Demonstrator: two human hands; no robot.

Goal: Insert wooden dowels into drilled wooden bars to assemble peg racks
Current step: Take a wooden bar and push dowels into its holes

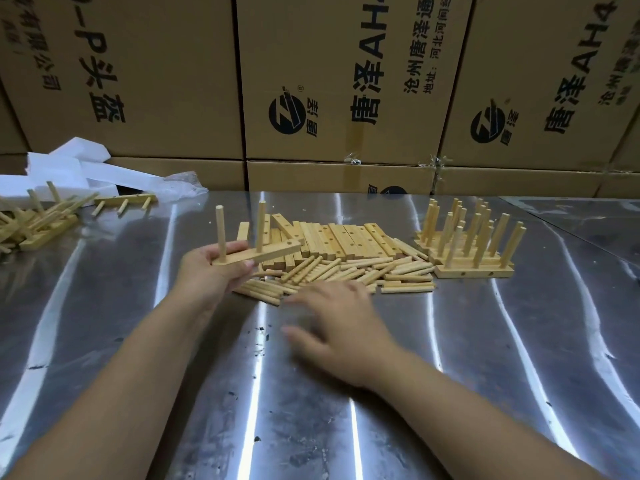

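Observation:
My left hand (216,268) grips a drilled wooden bar (273,251) above the metal table (485,341). Two dowels (260,225) stand upright in that bar, and one hole near its right end shows open. My right hand (334,323) is blurred, palm down with fingers spread, just in front of the heap of loose dowels (353,271). It holds nothing that I can see. Behind the heap lies a row of drilled bars (346,239).
Finished peg racks (474,244) stand stacked at the right of the heap. More racks (38,216) lie jumbled at the far left beside white foam pieces (69,168). Cardboard boxes (346,81) form a wall along the table's back edge.

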